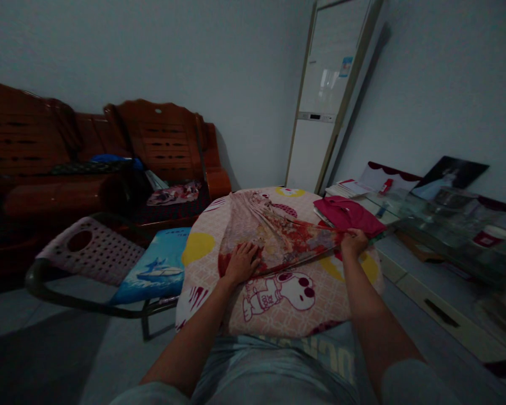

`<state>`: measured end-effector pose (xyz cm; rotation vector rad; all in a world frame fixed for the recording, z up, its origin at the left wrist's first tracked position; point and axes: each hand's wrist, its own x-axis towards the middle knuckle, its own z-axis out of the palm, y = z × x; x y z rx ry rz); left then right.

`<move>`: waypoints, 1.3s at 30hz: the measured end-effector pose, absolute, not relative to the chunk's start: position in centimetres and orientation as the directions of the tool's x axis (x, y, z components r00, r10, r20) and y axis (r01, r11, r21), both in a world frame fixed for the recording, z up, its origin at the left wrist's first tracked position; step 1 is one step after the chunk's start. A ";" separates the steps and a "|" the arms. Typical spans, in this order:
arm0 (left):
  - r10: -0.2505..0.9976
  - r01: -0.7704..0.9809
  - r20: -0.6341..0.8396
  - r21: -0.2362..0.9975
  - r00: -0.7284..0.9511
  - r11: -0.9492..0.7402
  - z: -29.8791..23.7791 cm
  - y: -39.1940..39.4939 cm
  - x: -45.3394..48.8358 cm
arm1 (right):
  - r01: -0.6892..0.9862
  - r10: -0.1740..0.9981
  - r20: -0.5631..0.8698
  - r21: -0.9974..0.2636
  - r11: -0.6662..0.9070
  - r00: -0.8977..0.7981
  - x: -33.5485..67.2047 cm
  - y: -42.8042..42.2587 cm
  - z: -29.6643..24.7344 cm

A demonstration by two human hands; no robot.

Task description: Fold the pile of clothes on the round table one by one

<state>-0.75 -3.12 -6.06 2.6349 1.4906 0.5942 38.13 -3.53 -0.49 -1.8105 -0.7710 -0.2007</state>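
Observation:
A thin, red-and-cream patterned garment (278,233) lies spread over a round table with a pink cartoon-print cover (236,304). My left hand (242,262) rests flat on the garment's near left part, fingers stretched out. At the right, my right hand (354,243) pinches the garment's edge and draws it out into a taut, narrow strip. Just behind that hand sits a folded magenta cloth (348,214), with something pale showing beneath its left side. Creases run across the garment toward its far end.
To the left stands a chair (93,253) with a blue cushion (158,267). Wooden sofas (160,140) line the wall, one with a patterned cloth (175,194) on its seat. A tall white air conditioner (316,112) fills the corner. At right is a glass-topped cabinet (438,225).

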 end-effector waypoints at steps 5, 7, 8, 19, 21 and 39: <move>0.827 0.807 0.310 0.231 0.468 -0.543 -6.3 -3.1 -0.8 | 0.511 0.246 0.456 -0.822 -0.253 0.855 38.6 -5.2 -1.2; 0.829 0.805 0.310 0.239 0.466 -0.542 -6.3 -3.1 -0.9 | 0.478 0.233 0.420 -0.811 -0.337 0.877 38.3 -5.9 -1.8; 0.832 0.805 0.303 0.248 0.464 -0.539 -6.2 -3.2 -1.0 | 0.495 0.255 0.427 -0.789 -0.364 0.867 38.0 -6.1 -2.0; 0.851 0.732 0.149 0.449 0.504 -0.512 -2.1 0.5 1.8 | 0.853 0.649 0.610 -0.508 -0.121 0.455 30.4 -0.6 1.0; 0.870 0.765 0.188 0.415 0.457 -0.492 -2.8 1.4 1.7 | 0.873 0.694 0.599 -0.481 -0.087 0.399 29.5 0.7 0.5; 0.853 0.816 0.277 0.271 0.443 -0.511 -6.8 2.1 0.0 | 0.950 0.874 0.430 -0.296 -0.099 0.226 27.0 15.1 -4.3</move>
